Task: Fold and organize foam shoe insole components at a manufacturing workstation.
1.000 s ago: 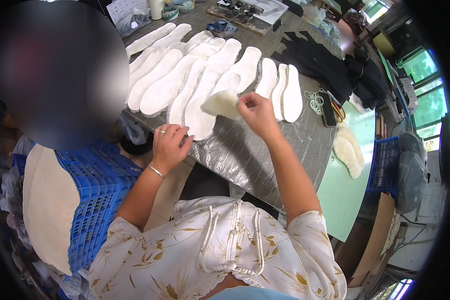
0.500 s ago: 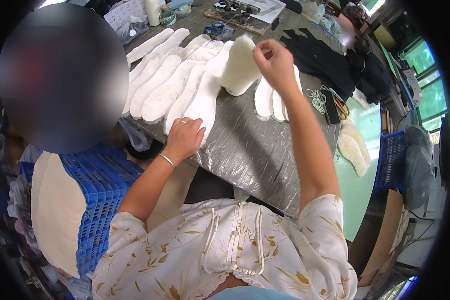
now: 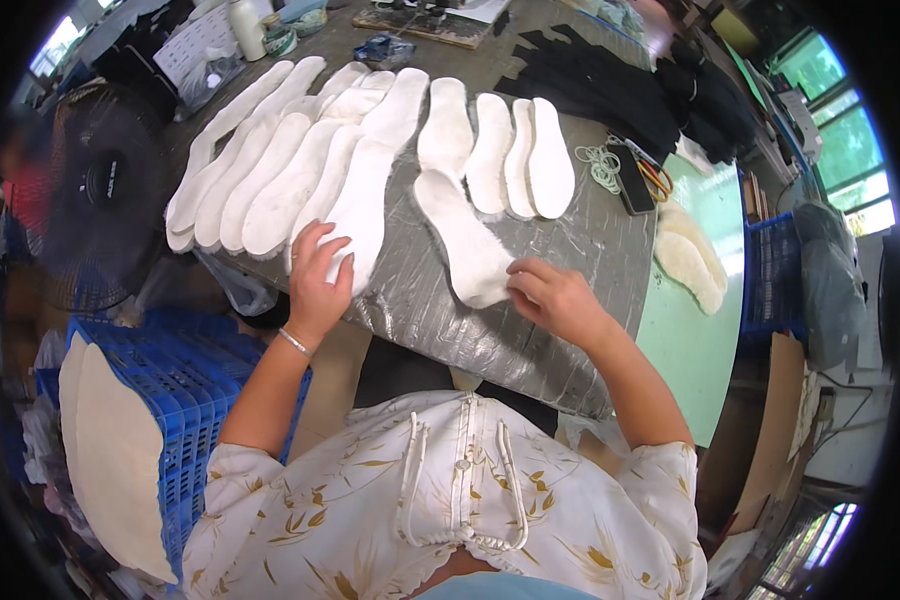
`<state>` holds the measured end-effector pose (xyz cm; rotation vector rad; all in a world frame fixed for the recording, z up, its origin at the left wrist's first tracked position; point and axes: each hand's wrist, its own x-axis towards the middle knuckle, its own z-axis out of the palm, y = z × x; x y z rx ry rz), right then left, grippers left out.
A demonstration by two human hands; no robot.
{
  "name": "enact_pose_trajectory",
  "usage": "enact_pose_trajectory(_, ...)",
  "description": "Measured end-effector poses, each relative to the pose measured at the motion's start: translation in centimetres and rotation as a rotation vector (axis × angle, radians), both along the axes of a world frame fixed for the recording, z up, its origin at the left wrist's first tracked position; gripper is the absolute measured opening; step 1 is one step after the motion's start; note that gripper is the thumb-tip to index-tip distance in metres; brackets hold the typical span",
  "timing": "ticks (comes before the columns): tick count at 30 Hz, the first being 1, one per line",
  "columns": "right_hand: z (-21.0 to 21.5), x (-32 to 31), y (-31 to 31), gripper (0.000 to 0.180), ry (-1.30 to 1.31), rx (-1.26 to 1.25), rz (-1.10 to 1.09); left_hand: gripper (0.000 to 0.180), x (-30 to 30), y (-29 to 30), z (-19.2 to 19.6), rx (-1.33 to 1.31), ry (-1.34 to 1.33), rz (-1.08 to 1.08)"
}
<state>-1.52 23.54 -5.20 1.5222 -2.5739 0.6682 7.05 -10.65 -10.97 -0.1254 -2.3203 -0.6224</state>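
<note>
A white fleece insole [image 3: 465, 245] lies smooth face up near the table's front, its near end pinched between the thumb and fingers of my right hand [image 3: 560, 300]. Its far end meets another white insole [image 3: 444, 130]. My left hand [image 3: 318, 280] rests at the near end of a different white insole [image 3: 362, 205], fingers apart and not wrapped round it. Left of that, several overlapping insoles [image 3: 255, 180] fan out across the table. Three more insoles [image 3: 540, 160] sit side by side to the right.
Black fabric [image 3: 590, 90], a dark phone [image 3: 632, 180], orange-handled scissors [image 3: 656, 182] and a pale cord [image 3: 600, 168] lie at the right. Fluffy cream insoles [image 3: 690, 258] rest on a green surface [image 3: 685, 350]. Blue crates [image 3: 215, 400] stand low left, beside a black fan [image 3: 105, 200].
My right hand has come down toward the front edge, laying the raised fluffy insole smooth side up. My left hand stays by the same insole with its fingers lifted slightly. The view has shifted.
</note>
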Motion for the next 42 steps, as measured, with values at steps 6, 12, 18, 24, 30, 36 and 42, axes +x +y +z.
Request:
enact_pose_trajectory(6,1.1,-3.7,-2.2,0.008,-0.424,-0.569,-0.267,0.018,-2.0,3.5,1.1,0.000,-0.158,-0.232)
enact_pose_trajectory(12,7.2,-3.2,-1.0,0.011,-0.325,-0.371,0.025,0.020,-4.3,4.9,0.1,0.347,-0.219,-0.177)
enact_pose_trajectory(18,2.2,3.1,7.1,0.016,-0.243,-0.033,-0.101,0.017,-5.0,6.4,-1.7,0.310,-0.216,-0.283)
enact_pose_trajectory(24,-1.4,6.5,15.1,0.022,-0.170,0.167,-0.307,0.023,-5.7,9.2,-2.6,0.410,-0.414,-0.277)
enact_pose_trajectory(30,-4.3,7.8,16.8,0.033,-0.921,-0.434,-1.015,0.033,-6.0,10.3,-4.0,0.500,-0.621,-0.189)
enact_pose_trajectory(36,-6.8,4.0,13.9,0.038,-0.862,-0.465,-1.112,0.030,-3.7,8.8,-4.2,0.617,-0.504,-0.151)
enact_pose_trajectory(42,-7.1,2.7,14.7,0.022,-0.998,-0.431,-1.066,0.025,3.2,6.1,-1.9,0.699,-0.443,-0.049)
